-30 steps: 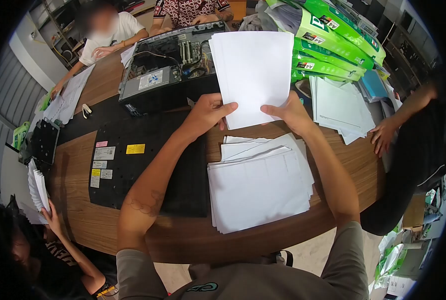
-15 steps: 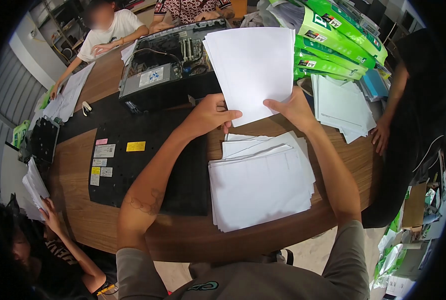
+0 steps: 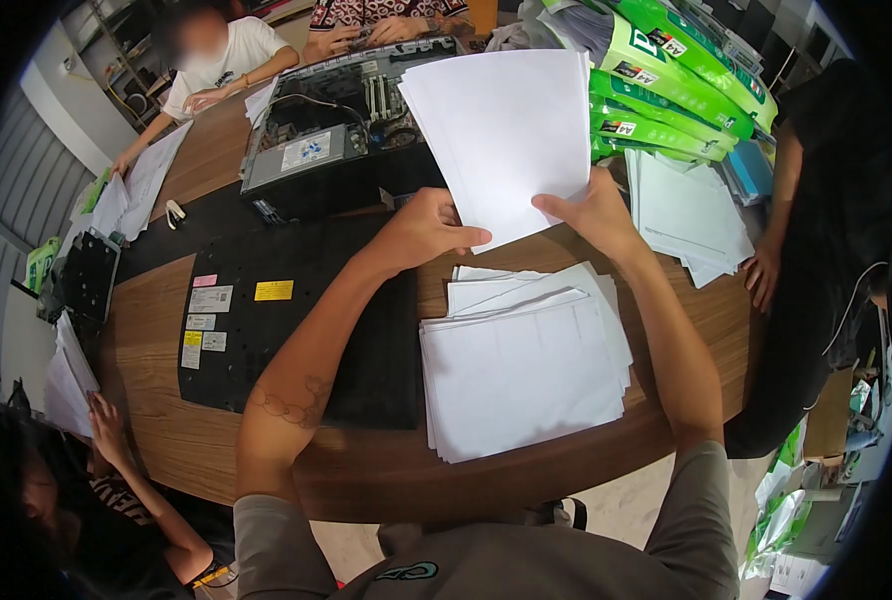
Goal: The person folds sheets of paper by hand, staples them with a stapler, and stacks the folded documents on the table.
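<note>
Between my two hands a thin stack of white paper sheets (image 3: 511, 140) is held up above the table, its edges slightly fanned at the left. My left hand (image 3: 434, 232) pinches the lower left corner, thumb on top. On the right lower edge, my right hand (image 3: 594, 215) grips the sheets with its thumb across the front. Below them, a loose pile of white paper (image 3: 521, 375) lies on the wooden table, with uneven edges and a few sheets askew at the top.
An opened computer case (image 3: 341, 150) stands behind my left hand, near a flat black panel (image 3: 301, 330) with labels. Green A4 paper packs (image 3: 666, 90) are heaped at back right, by more sheets (image 3: 686, 210). Other people are around the table, one at right with a hand (image 3: 763, 275) at its edge.
The held sheets have tilted slightly, their top edge shifting a little left. My hands keep their grip. At the left, a person's papers have moved a little.
</note>
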`<state>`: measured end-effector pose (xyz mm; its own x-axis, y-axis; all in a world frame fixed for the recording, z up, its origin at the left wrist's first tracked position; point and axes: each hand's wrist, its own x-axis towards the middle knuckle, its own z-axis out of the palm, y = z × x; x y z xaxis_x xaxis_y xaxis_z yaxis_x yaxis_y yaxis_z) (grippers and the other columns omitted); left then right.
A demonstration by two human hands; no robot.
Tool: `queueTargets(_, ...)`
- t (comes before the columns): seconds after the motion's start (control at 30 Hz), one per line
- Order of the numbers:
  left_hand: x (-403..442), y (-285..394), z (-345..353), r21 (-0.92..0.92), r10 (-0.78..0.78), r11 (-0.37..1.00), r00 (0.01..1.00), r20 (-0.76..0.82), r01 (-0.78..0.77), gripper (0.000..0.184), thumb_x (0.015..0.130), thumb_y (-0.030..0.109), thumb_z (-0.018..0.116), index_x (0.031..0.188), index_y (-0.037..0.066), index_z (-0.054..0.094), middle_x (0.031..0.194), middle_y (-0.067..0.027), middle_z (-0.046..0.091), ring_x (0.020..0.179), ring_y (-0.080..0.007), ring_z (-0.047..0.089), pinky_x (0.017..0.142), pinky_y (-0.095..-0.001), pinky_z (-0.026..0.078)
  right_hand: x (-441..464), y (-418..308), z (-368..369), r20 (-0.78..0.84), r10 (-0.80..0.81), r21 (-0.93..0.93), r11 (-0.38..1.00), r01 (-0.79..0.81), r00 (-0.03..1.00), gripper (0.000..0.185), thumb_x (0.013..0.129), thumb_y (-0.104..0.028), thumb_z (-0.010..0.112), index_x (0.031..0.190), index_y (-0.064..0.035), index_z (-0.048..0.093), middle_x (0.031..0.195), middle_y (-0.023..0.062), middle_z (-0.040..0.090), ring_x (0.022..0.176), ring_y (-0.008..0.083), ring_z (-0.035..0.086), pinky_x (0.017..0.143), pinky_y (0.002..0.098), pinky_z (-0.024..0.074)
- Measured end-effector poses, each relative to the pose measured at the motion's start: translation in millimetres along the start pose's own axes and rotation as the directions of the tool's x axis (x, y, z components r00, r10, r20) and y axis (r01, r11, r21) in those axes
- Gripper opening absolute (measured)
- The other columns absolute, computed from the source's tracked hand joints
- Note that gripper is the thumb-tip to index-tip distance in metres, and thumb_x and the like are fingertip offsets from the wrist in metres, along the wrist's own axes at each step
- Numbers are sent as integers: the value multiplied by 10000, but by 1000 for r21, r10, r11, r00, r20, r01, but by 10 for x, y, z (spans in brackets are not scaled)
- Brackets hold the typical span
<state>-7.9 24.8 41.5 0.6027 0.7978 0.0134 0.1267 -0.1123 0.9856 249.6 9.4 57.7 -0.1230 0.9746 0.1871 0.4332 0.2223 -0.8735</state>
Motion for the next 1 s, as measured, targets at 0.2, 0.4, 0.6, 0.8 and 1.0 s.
queueTargets(0.2, -39, 91, -33, -10, -65, 998, 994, 83, 66, 330, 828, 113, 770, 1071, -65, 635, 842, -90, 672, 662, -145, 645, 606, -276, 539, -11, -97, 10, 55, -30, -32, 999, 32, 998, 538, 818, -108, 773, 1279, 40, 538, 1141, 139, 654, 1002, 210, 630, 923, 343, 495)
queueTargets(0.4, -14, 35, -21, -334, -73, 941, 997, -36, 57, 351, 833, 87, 756, 1121, -36, 597, 1019, -110, 645, 818, -159, 630, 649, -299, 529, 141, -137, -168, -211, 77, 467, 884, 32, 974, 435, 857, -64, 691, 1273, 5, 583, 1106, 120, 664, 979, 217, 632, 909, 330, 497)
queueTargets(0.6, 59, -26, -29, -663, -138, 746, 958, -250, -66, 345, 868, 81, 728, 1157, -14, 569, 1060, -91, 611, 923, -199, 588, 773, -333, 510, 41, 308, -628, 231, -263, -593, 725, 350, 937, 547, 816, 49, 652, 1345, -46, 548, 1270, 154, 621, 1167, 315, 598, 991, 404, 480)
queueTargets(0.8, 134, -140, -31, -676, -195, 715, 877, -439, -180, 372, 876, 107, 733, 1161, -43, 547, 1072, -110, 598, 933, -227, 594, 847, -370, 508, 44, 225, -357, 343, -80, -618, 731, 289, 936, 504, 774, 22, 722, 1262, -22, 601, 1225, 177, 628, 1128, 378, 592, 978, 421, 468)
queueTargets(1.0, 85, -53, 84, -471, -25, 819, 800, -599, -327, 337, 884, 86, 727, 1151, -60, 579, 1076, -133, 650, 937, -249, 682, 789, -350, 583, -89, 49, 311, 256, -171, -50, 981, 190, 952, 473, 845, -76, 757, 1284, -8, 596, 1051, 91, 640, 982, 242, 607, 957, 347, 475)
